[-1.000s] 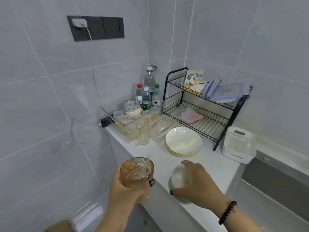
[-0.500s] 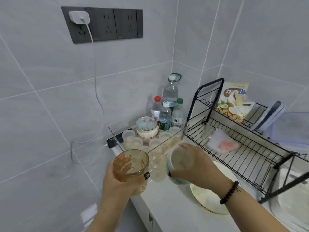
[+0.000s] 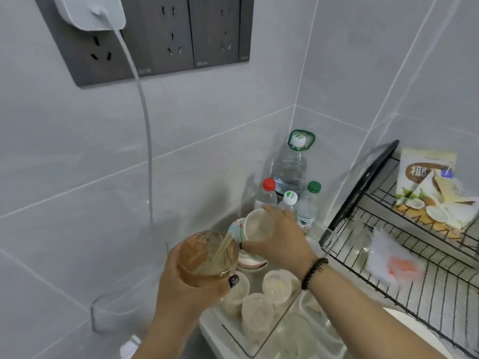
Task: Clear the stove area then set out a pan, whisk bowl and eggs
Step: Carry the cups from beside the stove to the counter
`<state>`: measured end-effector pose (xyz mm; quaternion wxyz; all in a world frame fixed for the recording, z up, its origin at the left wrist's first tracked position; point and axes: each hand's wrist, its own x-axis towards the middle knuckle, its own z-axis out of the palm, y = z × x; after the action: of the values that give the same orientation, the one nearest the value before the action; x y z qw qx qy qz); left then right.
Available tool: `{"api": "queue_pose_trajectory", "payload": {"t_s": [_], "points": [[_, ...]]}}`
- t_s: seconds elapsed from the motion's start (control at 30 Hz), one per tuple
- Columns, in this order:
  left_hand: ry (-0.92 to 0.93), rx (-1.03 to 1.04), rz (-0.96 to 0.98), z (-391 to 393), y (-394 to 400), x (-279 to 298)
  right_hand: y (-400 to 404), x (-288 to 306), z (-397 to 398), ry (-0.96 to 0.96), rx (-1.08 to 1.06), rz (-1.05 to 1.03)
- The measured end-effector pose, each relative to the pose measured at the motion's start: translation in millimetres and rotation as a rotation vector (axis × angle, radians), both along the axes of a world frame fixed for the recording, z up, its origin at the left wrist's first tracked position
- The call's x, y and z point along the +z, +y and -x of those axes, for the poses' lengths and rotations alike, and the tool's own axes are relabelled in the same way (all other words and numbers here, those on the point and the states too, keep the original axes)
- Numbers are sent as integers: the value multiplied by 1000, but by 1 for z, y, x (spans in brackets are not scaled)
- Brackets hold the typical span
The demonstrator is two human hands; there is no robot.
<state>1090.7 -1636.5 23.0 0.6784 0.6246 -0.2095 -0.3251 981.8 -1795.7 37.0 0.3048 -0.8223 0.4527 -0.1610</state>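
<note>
The person is holding two things over the corner of the counter. The left hand is gripping a dirty glass, with fingers and thumb curled round its side. The glass is standing almost upright, its open mouth facing up and a little toward the camera. A straw or stick is leaning inside it, slanting up to the right.

The right hand is holding a small white cup, fingers wrapped over its rim and side. The cup is tipping, so its open mouth is facing left and toward the camera. It is hanging just above a stack of patterned bowls inside a clear tray. A dark bead bracelet is sitting on the right wrist.

More pale cups are standing in the tray, mouths up. Behind the cup, water bottles are standing upright in the corner. A black wire dish rack is sitting to the right, with a snack bag on its top shelf. A white plug is sitting in the dark wall socket.
</note>
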Motion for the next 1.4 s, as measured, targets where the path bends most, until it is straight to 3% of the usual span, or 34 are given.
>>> {"api": "queue_pose_trajectory", "payload": {"t_s": [0.13,0.5,0.97,1.2,1.4], "points": [[32,-28,43,-25,-22,-6,-18,-30,-37,30,-43,64],[28,-124,-53,-56,-40,-22,-39,-101,-54,79,-120,-14],[70,-181,-56,-48,-32,-19,-40,-115,-51,34,-63,24],[83,-249,-44,-21,-25,-13,-17,-76,-11,-199,-69,-52],[53,-360,-26,23,-25,-14,25,-12,61,-528,-153,-299]]}}
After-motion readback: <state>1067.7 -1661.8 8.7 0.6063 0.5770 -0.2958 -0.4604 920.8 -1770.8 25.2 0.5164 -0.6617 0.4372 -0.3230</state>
